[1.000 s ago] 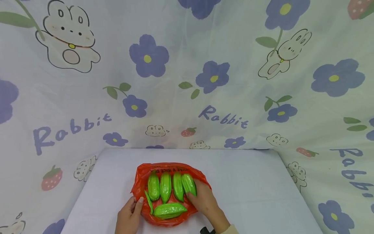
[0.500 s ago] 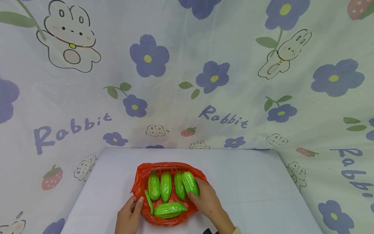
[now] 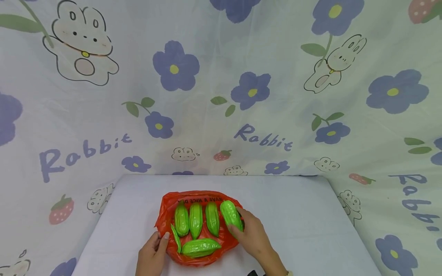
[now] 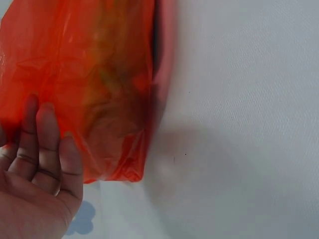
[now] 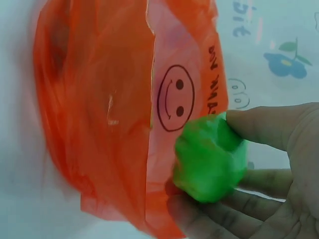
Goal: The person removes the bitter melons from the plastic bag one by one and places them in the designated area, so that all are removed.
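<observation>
A red plastic bag (image 3: 193, 261) lies with its mouth wide open on the table, printed letters along its far edge. Several glossy, ribbed green gourds sit in it: three stand side by side, among them the leftmost gourd (image 3: 182, 219), and another gourd (image 3: 200, 248) lies crosswise in front. My right hand (image 3: 253, 234) grips a further green gourd (image 3: 230, 214) at the bag's right side; the right wrist view shows thumb and fingers around its lumpy end. My left hand (image 3: 153, 251) pinches the bag's left rim, thumb inside, other fingers against its outside.
A thin green strip (image 3: 176, 238) lies at the bag's left inside wall. The bag rests on a white table (image 3: 293, 222). Behind and beside it hangs a cloth (image 3: 207, 126) printed with rabbits and purple flowers. Something black (image 3: 253, 273) shows below my right wrist.
My right hand has moved to the right with the gourd, drawing it away from the upright one beside it. My left hand has stayed at the bag's rim.
</observation>
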Demonstrator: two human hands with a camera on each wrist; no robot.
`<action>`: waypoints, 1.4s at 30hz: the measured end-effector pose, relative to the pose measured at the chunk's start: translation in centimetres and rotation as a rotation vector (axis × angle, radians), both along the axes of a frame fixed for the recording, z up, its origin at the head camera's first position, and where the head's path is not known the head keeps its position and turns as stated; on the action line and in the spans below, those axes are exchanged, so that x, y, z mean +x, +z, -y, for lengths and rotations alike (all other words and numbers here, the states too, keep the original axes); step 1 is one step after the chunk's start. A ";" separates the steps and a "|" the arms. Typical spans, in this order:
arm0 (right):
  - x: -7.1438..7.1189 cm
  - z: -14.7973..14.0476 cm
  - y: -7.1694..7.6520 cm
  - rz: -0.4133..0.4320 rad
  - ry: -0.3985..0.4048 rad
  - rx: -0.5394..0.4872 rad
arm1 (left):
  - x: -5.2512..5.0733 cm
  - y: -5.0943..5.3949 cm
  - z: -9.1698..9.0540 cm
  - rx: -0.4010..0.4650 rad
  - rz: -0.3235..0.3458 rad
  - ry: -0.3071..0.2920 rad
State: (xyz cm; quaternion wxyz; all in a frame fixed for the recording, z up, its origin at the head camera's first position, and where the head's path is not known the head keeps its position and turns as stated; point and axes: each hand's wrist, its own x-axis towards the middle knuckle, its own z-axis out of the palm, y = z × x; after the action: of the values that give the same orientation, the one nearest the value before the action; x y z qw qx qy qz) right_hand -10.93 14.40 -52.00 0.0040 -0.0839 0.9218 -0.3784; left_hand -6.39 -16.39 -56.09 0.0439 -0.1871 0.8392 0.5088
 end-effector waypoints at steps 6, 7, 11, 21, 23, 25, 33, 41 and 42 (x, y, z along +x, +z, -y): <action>0.3 -0.7 0.1 -0.018 -0.037 0.028 | 0.0 0.1 0.0 0.003 -0.005 -0.005; 0.3 -0.9 0.1 -0.017 -0.045 0.025 | 0.0 0.1 0.0 0.003 -0.003 -0.004; 0.6 -1.6 0.2 -0.016 -0.073 0.015 | 0.0 0.3 -0.2 0.001 0.002 0.004; 1.5 -3.8 0.4 -0.030 -0.152 -0.017 | 0.1 0.4 -0.1 0.002 -0.001 0.007; 1.7 -4.1 0.4 -0.040 -0.165 -0.005 | 0.1 0.3 -0.1 0.008 0.004 0.007; 1.8 -4.4 0.4 -0.049 -0.179 0.002 | 0.1 0.3 0.0 0.011 0.006 0.006; 2.1 -5.7 0.3 -0.059 -0.233 -0.019 | -0.1 0.3 0.0 0.010 0.006 0.006; 2.2 -7.0 -0.2 -0.076 -0.266 -0.035 | 0.0 0.2 0.1 -0.001 0.012 0.007; 2.2 -7.2 -0.3 -0.076 -0.267 -0.039 | 0.0 0.2 0.2 -0.001 0.013 0.007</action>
State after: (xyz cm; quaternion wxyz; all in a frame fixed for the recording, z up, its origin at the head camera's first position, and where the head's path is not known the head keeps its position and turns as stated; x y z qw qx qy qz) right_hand -8.74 21.61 -52.25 -0.0826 0.0250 0.9167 -0.3900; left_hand -6.44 -16.54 -55.87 0.0474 -0.1932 0.8386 0.5072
